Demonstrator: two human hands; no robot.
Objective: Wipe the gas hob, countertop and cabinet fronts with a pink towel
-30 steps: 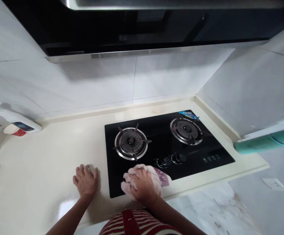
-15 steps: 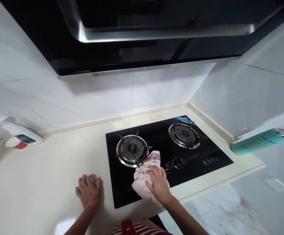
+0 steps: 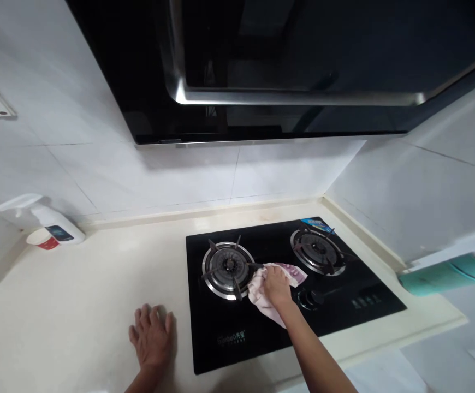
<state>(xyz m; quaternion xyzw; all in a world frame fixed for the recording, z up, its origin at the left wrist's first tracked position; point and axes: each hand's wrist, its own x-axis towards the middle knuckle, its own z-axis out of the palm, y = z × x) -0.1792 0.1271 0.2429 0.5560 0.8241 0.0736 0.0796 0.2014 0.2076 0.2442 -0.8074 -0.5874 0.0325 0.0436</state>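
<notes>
My right hand (image 3: pixel 277 285) presses a crumpled pale pink cloth (image 3: pixel 262 297) onto the black glass gas stove (image 3: pixel 217 352). The cloth lies between the left burner (image 3: pixel 228 264) and the right burner (image 3: pixel 318 248), and its purple-printed corner points right. Beside it, the control knobs (image 3: pixel 311 298) show only in part behind the cloth and my wrist. My left hand (image 3: pixel 151 334) lies flat on the cream countertop (image 3: pixel 110 289), left of the stove, with its fingers spread and nothing in it.
A black range hood (image 3: pixel 270 120) overhangs the stove. In the left corner a white spray bottle (image 3: pixel 59 225) stands by a red and white paper cup (image 3: pixel 46 239). A teal tumbler (image 3: pixel 446 274) is at the counter's right end, against the wall (image 3: pixel 438 202).
My right hand has slid the cloth away from the stove's front edge and to the right, between the burners. My left hand stays on the counter. The camera view has shifted.
</notes>
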